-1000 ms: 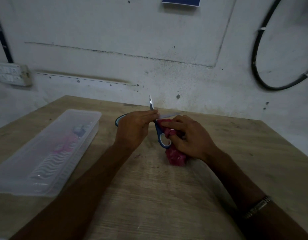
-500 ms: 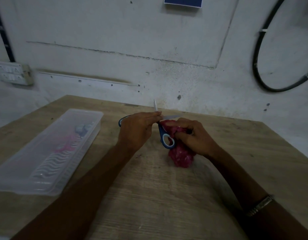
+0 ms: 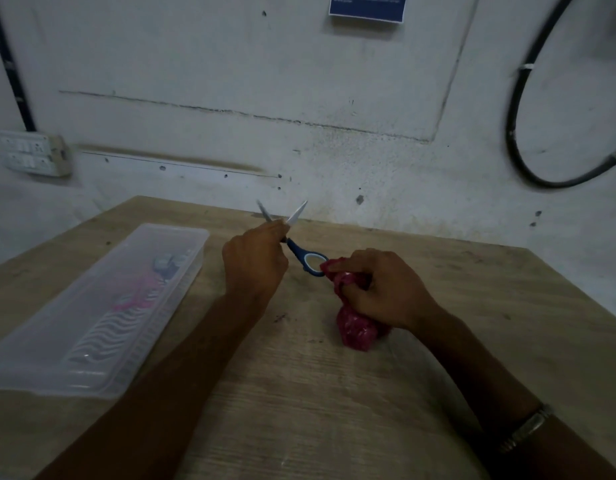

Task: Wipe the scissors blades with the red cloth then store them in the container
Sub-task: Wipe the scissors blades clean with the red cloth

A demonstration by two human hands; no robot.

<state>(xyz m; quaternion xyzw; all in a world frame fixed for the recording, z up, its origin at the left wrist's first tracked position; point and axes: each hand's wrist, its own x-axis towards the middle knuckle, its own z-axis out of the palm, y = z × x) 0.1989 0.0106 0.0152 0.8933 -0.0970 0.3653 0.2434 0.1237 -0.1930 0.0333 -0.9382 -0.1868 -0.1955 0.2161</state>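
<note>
Just right of the clear container (image 3: 92, 306) on the tabletop (image 3: 299, 393), my left hand (image 3: 253, 261) has its grip closed around the scissors (image 3: 296, 244) near where the open blades cross, tips pointing up, while my right hand (image 3: 382, 289) squeezes the red cloth (image 3: 355, 327). I think the scissors are light, hard and sharp, so the blue handle is the safe place to hold, and the cloth is soft and squashy. I can see a blue sign (image 3: 367, 6) on the wall, but its writing is too small to read.
</note>
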